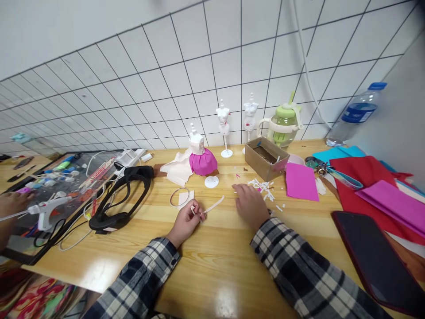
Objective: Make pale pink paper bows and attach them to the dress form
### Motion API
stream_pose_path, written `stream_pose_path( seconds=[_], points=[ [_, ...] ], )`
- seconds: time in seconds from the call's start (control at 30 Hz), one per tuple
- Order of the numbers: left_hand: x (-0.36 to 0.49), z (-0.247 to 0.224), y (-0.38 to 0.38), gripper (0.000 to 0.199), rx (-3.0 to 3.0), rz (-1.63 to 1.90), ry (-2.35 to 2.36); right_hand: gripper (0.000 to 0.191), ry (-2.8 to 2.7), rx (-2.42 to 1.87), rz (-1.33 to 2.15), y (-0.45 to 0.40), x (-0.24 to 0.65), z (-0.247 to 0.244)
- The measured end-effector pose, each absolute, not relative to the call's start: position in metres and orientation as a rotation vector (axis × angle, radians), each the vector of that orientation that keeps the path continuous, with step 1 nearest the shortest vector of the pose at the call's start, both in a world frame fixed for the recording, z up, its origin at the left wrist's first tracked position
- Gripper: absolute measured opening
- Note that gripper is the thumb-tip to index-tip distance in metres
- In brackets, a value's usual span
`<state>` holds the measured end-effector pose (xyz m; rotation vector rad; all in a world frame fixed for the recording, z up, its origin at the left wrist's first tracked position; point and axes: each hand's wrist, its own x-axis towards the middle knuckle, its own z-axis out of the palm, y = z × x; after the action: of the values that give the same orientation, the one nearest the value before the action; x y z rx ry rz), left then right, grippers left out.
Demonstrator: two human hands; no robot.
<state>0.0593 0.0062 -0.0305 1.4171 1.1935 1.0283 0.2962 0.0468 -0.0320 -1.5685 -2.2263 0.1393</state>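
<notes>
My left hand (188,220) is closed on a thin pale strip (215,204), which sticks out to the right over the wooden table (212,266). A round hoop (179,198) and a small cream square (186,197) lie just beyond that hand. My right hand (249,204) rests palm down near a scatter of white paper scraps (264,188), its fingers slightly bent; nothing shows in it. Behind the hands stands a small white mannequin (197,142) in a magenta skirt (203,163), with two bare mannequins (223,124) (249,116) further back.
Right: cardboard box (266,157), green-lidded jug (284,126), magenta sheet (301,182), red fabric (360,195), phone (375,257), water bottle (357,116). Left: black headset (122,204), glue gun (49,212), cables, and another person's hand (13,206) by a cluttered tray.
</notes>
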Motion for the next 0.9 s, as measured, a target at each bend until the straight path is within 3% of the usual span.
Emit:
stream_pose_path(
  seconds=[0.17,0.33,0.57,0.8,0.9],
  points=[
    [0.059,-0.030,0.005,0.030,1.440,0.997,1.171,0.025,-2.238,-1.525,-0.034,0.051,0.314,-0.022],
    [0.054,-0.037,0.005,0.026,1.503,0.949,1.155,0.027,-2.430,-1.543,-0.089,0.043,0.303,-0.024],
    [0.050,-0.042,0.009,0.019,1.572,0.911,1.124,0.043,-2.035,-2.086,-0.024,0.043,0.252,-0.017],
    [0.040,-0.036,0.016,0.022,1.446,0.806,0.951,0.019,-1.968,-2.068,0.213,0.052,0.242,-0.020],
    [0.039,-0.037,0.018,0.020,1.474,0.729,0.957,0.017,-1.962,-2.006,0.273,0.055,0.247,-0.023]
  ],
)
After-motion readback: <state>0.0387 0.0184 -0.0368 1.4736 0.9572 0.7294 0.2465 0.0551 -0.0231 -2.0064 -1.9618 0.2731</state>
